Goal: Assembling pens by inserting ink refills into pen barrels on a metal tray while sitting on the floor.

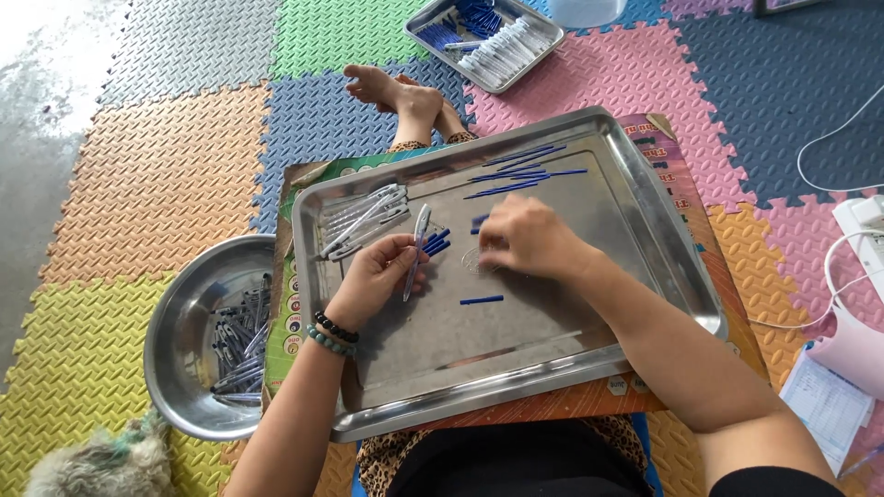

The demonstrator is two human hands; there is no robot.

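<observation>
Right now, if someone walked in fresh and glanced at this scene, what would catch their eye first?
Probably the big steel tray on the person's lap, where the left hand holds a clear pen barrel upright and the right hand rests on the tray among small blue pen parts. Next, the bright foam floor mat, the round steel bowl of finished pens at the left, and a second tray of parts beyond the feet.

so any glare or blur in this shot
Head view: daylight washes out the floor at top left; the steel tray shows soft sheen, no hard glare; the right hand is slightly motion-blurred, while the left hand and its pen barrel look sharper.
</observation>
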